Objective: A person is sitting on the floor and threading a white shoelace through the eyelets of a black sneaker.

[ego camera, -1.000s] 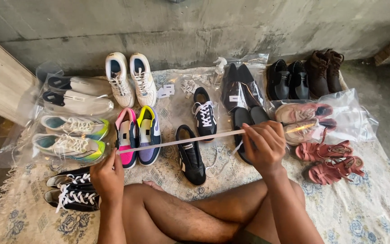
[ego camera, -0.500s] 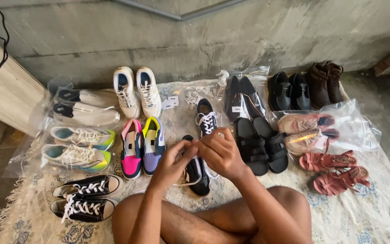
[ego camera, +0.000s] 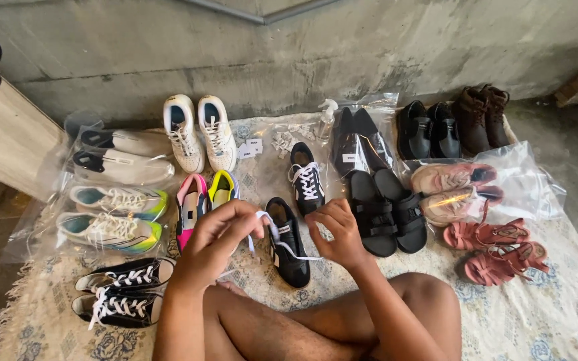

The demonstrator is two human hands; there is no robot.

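Bare crossed legs [ego camera: 302,327] fill the near edge at 6 o'clock, on a patterned rug [ego camera: 536,314]. Black high-tops [ego camera: 118,291] lie at 8 o'clock. Just beyond the knees, the left hand [ego camera: 217,242] pinches one end of a white lace [ego camera: 277,238]; the right hand [ego camera: 338,234] grips the other, the lace sagging between them over a black shoe [ego camera: 285,241]. Black sandals [ego camera: 386,207] sit at 1 o'clock, bagged trainers [ego camera: 112,214] at 10. The lace's far end is hidden in the right fingers.
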